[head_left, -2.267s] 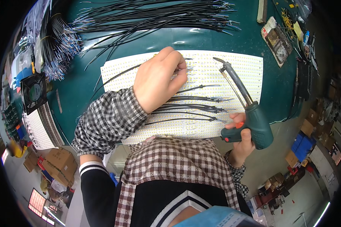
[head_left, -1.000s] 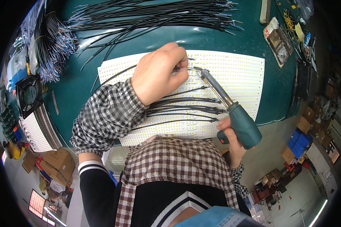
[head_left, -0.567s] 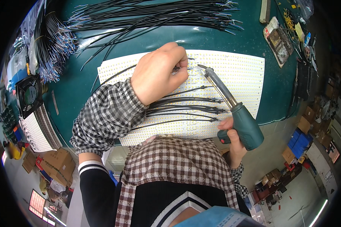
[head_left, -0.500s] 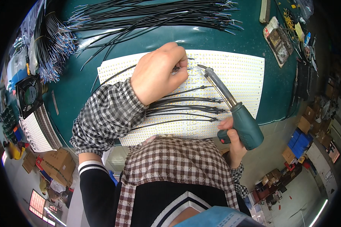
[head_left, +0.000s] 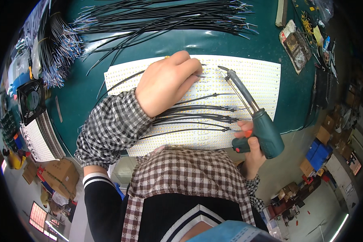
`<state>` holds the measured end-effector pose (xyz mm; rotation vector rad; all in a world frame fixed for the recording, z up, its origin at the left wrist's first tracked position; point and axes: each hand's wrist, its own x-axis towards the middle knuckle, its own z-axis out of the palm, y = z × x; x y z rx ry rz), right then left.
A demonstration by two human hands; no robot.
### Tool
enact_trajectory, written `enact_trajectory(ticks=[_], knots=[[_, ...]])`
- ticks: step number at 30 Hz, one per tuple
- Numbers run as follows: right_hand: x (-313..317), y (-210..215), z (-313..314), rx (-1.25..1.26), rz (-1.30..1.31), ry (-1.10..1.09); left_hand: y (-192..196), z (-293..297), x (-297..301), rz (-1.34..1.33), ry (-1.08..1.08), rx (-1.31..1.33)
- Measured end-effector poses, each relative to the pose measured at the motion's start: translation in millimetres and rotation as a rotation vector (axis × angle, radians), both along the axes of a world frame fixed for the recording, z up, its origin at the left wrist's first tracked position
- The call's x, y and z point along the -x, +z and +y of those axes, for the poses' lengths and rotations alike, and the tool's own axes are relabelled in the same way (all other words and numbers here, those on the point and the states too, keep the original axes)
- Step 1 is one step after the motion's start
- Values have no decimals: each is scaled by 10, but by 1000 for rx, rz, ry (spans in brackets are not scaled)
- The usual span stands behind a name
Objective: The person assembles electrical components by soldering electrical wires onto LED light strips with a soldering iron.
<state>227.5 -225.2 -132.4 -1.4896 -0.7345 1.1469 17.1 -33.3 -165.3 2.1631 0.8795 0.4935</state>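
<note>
A white LED panel, dotted with rows of small yellowish chips, lies in front of me. My left hand is closed in a pinch over its upper middle, on a black cable that runs in from the left; the pinched end is mostly hidden by my fingers. Lower on the panel, several black cables lie side by side, their ends toward the right. My right hand grips a green soldering gun by its handle. Its dark tip hovers right of my left fingertips, apart from them.
Loose black cables with stripped ends cover the table's far side, and a tied bundle stands at far left. A black fan and stacked panels are at left. A grimy soldering tray sits at far right.
The soldering gun has shifted slightly right, its tip drawing away from my left fingers. My left hand has turned a little and stays over the same spot.
</note>
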Motion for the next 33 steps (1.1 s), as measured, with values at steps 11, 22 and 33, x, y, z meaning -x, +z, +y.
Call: enact_trajectory(ticks=[11,22,33], knots=[[4,-13,-12,-12,-4,-22,-40,-54,-115,-83,102,-3],[36,-20,-56,-34,21,-43,-90,-66,-183,-20,162,-42],[64,53,-48,70,-15,34,-110,-61,-179,-21,152,-67]])
